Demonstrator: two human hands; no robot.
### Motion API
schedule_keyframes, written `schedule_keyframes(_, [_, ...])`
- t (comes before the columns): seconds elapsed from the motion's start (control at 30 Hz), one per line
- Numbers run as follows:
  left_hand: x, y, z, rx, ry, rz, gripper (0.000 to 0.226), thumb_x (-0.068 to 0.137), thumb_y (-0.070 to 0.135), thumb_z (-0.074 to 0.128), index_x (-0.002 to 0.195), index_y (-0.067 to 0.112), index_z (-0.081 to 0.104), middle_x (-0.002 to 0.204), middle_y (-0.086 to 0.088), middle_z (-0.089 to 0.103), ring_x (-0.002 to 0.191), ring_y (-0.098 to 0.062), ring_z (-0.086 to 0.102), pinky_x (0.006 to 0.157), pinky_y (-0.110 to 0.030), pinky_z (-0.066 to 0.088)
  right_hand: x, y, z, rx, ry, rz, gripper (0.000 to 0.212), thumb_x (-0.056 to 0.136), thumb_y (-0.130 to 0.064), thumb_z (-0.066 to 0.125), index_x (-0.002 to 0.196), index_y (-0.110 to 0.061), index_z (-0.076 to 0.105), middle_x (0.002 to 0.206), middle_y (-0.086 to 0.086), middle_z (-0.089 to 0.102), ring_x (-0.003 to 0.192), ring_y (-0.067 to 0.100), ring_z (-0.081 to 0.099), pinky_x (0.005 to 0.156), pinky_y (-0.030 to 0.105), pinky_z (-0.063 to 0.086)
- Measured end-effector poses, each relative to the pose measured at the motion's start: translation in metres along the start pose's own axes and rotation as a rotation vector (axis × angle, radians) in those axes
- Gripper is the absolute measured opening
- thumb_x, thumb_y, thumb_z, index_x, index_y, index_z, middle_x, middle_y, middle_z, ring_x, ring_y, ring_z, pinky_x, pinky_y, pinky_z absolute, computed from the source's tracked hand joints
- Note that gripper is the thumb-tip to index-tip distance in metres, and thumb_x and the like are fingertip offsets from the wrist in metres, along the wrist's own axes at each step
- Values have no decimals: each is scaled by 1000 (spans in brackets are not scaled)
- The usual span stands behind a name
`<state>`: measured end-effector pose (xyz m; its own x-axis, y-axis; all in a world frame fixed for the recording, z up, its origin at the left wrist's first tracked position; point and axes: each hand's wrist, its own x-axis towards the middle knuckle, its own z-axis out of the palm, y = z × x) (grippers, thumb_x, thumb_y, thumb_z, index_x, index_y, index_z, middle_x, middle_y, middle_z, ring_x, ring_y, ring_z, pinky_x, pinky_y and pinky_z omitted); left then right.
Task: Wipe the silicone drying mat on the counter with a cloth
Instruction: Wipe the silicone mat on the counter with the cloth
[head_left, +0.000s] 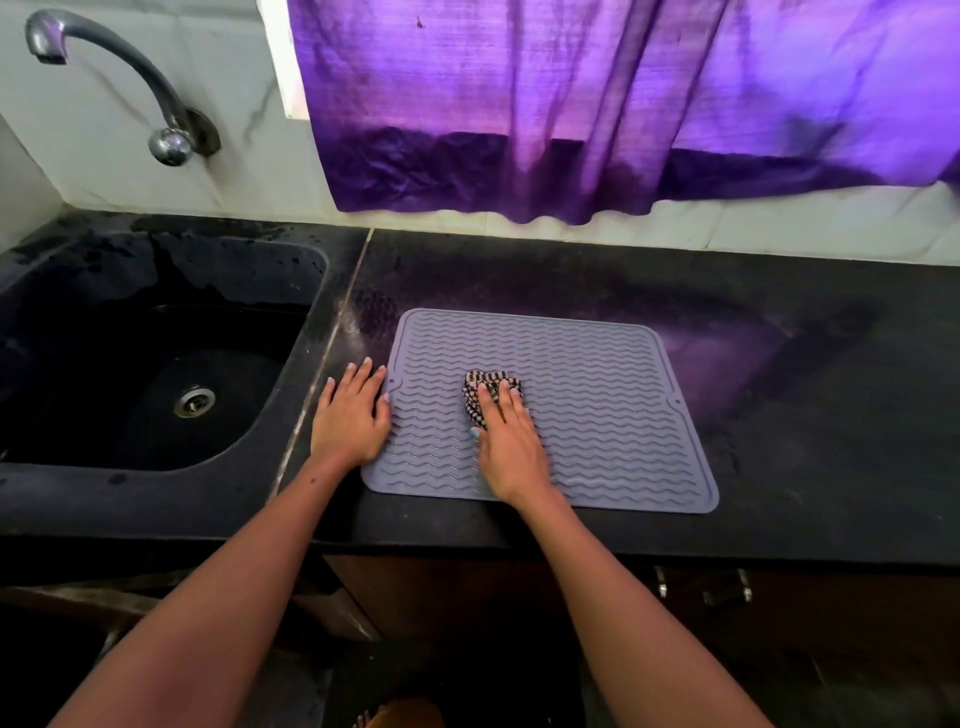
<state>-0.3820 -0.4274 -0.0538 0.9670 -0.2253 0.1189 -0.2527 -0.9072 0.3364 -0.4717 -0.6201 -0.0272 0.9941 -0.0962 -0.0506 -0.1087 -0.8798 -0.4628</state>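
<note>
A: Entry, head view. Position of the mat?

B: Grey silicone drying mat (597, 395), wavy ribs, lies flat on the black worktop (779, 415), just right of the sink (145, 364). Its near edge runs close to the worktop's front edge.

A: Cloth?

B: Checked cloth (485, 395), bunched, on the mat's left-centre area. Right hand (506, 441) lies on top of it, fingers (500, 397) straight and pressing down. Grip: flat palm, nothing pinched or curled round.

A: Left hand?

B: Left hand (350, 415) flat, fingers spread, mostly on the worktop between sink and mat; its thumb side overlaps the mat's left edge. Grip: fully extended, holding nothing, only pressing.

A: Surroundings?

B: Curved metal tap (114, 78) on the tiled wall above the sink. Purple curtain (571, 104) hangs behind the mat, its hem just above the worktop. Drain (193, 401) visible in the sink bowl. Worktop surface looks smeared right of the mat.
</note>
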Motion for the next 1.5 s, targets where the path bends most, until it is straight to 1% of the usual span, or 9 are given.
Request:
schedule_keyframes(0.17, [0,-1,0,-12,-3,-1,58,92,41,21,145,18,31,155,0,22,144,-16,12,118,-38,4,1,2,-36,570,240,262,47,99,-12,38,146,-14,30,146,9,41,133,24,40,109,30,30])
schedule_keyframes(0.27, [1,-1,0,-14,7,4,49,98,32,30,144,18,31,155,-1,22,144,-16,12,118,-38,4,-4,14,-45,263,344,230,49,99,-15,36,147,-12,27,155,7,26,144,20,21,117,31,17])
schedule_keyframes(0.43, [4,-2,3,-15,16,6,48,97,30,34,144,17,33,155,-2,23,144,-17,14,118,-40,6,-26,33,-15,-150,141,193,56,102,-30,27,149,-8,7,158,14,4,147,24,2,118,33,-1])
schedule_keyframes(0.8, [4,-4,4,1,6,29,51,96,35,29,143,15,33,154,-5,25,144,-21,16,117,-41,7,-30,42,-16,-156,173,98,67,93,-10,47,150,-11,12,158,8,12,147,18,7,118,27,0])
schedule_keyframes(0.93, [4,-3,2,2,-8,17,49,98,31,33,144,16,31,155,-4,23,144,-19,14,118,-40,6,-29,46,-35,396,291,234,46,97,-10,43,142,-17,38,143,9,45,120,19,48,106,33,36])
schedule_keyframes(1.03, [3,-3,1,-1,-8,14,49,98,31,34,144,16,32,154,-4,24,144,-19,15,117,-40,7,-28,56,-63,943,579,543,38,99,-15,41,137,-18,46,138,7,51,121,22,51,101,33,43])
schedule_keyframes(1.17, [3,-3,2,3,4,23,49,98,31,34,144,15,33,154,-5,25,144,-21,16,117,-41,8,-44,75,-76,576,662,473,44,99,-16,39,143,-15,36,144,5,45,131,23,43,106,35,36])
schedule_keyframes(1.33, [5,-5,5,15,2,23,57,93,40,24,143,14,34,154,-5,25,143,-21,17,117,-42,8,-49,103,-36,-98,285,289,54,101,-28,32,149,-12,14,158,9,12,147,21,8,121,34,4])
schedule_keyframes(1.5, [4,-5,5,13,27,31,64,87,42,21,142,13,36,152,-7,28,143,-23,20,116,-43,10,-46,108,-35,-133,266,274,54,101,-27,30,150,-11,14,159,9,9,147,20,4,119,30,-1])
